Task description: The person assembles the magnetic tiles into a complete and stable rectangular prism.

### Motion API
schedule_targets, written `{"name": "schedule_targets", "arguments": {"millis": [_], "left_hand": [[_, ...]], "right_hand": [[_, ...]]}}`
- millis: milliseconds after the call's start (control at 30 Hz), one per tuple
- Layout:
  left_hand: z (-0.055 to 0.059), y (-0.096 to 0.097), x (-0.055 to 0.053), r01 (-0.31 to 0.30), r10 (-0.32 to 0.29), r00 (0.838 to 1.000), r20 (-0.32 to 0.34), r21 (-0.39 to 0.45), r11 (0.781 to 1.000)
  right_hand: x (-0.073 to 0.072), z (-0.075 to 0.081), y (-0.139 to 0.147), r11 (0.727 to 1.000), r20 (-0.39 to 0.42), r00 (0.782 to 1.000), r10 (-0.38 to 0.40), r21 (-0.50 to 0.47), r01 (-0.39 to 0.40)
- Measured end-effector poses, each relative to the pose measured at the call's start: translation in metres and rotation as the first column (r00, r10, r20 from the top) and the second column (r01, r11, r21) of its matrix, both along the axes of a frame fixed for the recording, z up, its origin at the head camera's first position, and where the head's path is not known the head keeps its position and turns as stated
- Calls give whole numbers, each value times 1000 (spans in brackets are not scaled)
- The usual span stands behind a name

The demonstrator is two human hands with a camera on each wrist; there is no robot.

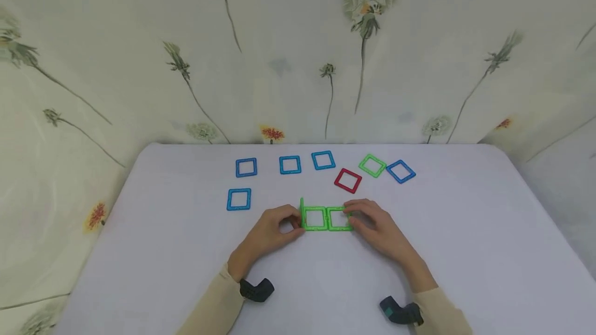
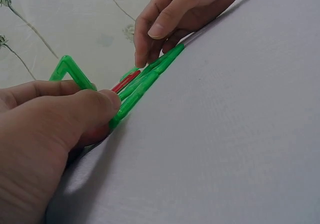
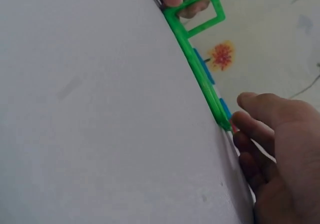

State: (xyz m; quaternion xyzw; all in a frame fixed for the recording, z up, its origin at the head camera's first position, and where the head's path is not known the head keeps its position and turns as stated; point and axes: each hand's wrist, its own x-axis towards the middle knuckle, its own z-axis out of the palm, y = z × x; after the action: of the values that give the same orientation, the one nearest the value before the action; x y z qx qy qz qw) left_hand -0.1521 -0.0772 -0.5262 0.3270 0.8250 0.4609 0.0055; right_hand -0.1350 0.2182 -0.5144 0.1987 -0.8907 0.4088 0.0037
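Two green square magnetic tile frames lie flat, edge to edge: a left one and a right one. At the left end a third green tile stands upright on edge. My left hand holds this upright tile between thumb and fingers, low near its base. At the opposite end is my right hand, its fingers loosely bent and spread, with fingertips right at the outer edge of the right flat tile. In the right wrist view that hand's thumb and fingers pinch nothing.
Behind the hands lie a red square tile, a loose green tile and a dark blue one. Several more blue tiles are spread at the back and left. A flower-patterned cloth rises behind the white table.
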Motion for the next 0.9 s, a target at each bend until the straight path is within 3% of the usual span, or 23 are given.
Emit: {"name": "schedule_targets", "arguments": {"millis": [233, 433, 633, 900], "left_hand": [[-3, 1, 2, 4, -4, 1000, 10, 10, 1000], [-2, 1, 0, -11, 11, 1000, 8, 7, 1000], [-2, 1, -1, -7, 7, 1000, 3, 12, 1000], [-5, 1, 0, -27, 27, 1000, 1, 19, 999]], "right_hand": [[1, 18, 1, 993, 97, 991, -93, -66, 100], [-22, 6, 11, 986, 36, 990, -133, -94, 136], [-42, -6, 19, 969, 9, 975, -222, -112, 221], [-51, -4, 18, 963, -36, 963, -267, -41, 266]]}}
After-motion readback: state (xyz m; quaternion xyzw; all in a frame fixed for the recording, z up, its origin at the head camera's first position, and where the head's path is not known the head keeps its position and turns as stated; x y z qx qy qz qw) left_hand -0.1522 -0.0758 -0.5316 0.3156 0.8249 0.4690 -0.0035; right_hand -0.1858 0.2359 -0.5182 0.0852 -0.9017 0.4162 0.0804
